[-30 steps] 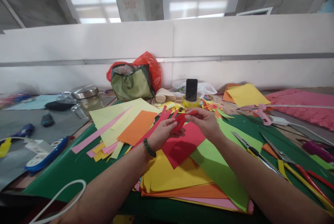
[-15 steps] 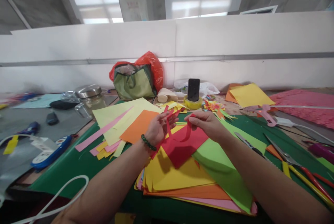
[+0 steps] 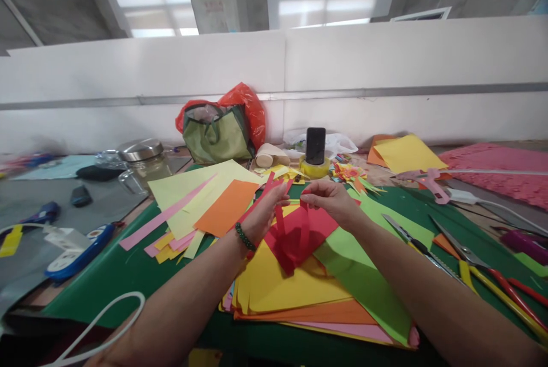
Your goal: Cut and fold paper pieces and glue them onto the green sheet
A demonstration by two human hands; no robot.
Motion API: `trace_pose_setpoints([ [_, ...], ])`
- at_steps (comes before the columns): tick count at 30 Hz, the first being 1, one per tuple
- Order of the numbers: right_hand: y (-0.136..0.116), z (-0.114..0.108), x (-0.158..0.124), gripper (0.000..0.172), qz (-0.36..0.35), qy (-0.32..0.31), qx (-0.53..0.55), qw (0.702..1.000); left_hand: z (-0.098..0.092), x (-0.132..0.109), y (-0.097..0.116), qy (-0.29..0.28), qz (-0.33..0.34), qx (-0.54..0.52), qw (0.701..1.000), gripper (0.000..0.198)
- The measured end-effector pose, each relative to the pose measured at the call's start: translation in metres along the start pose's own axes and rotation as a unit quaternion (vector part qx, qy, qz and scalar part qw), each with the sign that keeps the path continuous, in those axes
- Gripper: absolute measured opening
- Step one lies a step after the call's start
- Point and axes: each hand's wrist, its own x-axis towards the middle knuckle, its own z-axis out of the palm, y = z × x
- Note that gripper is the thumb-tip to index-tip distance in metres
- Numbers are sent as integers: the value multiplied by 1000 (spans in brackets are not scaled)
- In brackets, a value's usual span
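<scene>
- Two bare hands meet over the middle of a desk (image 3: 40, 297) spread with a green covering (image 3: 113, 273), seen from the head camera, the only view.
- The red strip (image 3: 304, 224) hangs between the hands in a U, above a red sheet (image 3: 323, 223) on the paper stack (image 3: 295, 293) near the desk's near edge.
- The left hand (image 3: 266, 210), thumb and fingers close together, appears to hold one end; the right hand (image 3: 331, 200) pinches the other narrowly between thumb and fingertips.
- More red strips (image 3: 269, 183) show just beyond the left hand; whether it grips these cannot be told.
- Toward the desk's right edge lie scissors (image 3: 468, 255); near its far edge a phone (image 3: 315, 145) leans upright by a roll of yellow tape (image 3: 314, 169).
- Likely trouble: a sharp pull apart could crease or tear the thin strip, and a loosened pinch could drop it onto the matching red sheet, where it would be hard to pick out.
- Both lengths of the strip point downward, nearly upright; the long axis bends round at the bottom, where red against red blurs the curve.
</scene>
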Motion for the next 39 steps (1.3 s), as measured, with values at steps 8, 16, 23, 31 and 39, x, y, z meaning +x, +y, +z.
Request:
trace_pose_setpoints([
  [8, 22, 13, -2, 25, 68, -105, -37, 991, -2, -1, -4, -91, -44, 20, 995, 103],
  [16, 30, 17, -2, 33, 30, -80, -30, 996, 1, -8, -3, -162, -9, 34, 986, 107],
  [23, 22, 17, -3, 21, 8, -65, -15, 998, 2, -9, -1, -163, -16, -7, 987, 98],
  [31, 13, 8, 2, 34, 12, 39, -35, 999, 5, -9, 0, -137, 3, 76, 988, 39],
  [39, 14, 6, 2, 36, -5, 61, -101, 993, 12, -18, 4, -104, 55, 150, 982, 24],
])
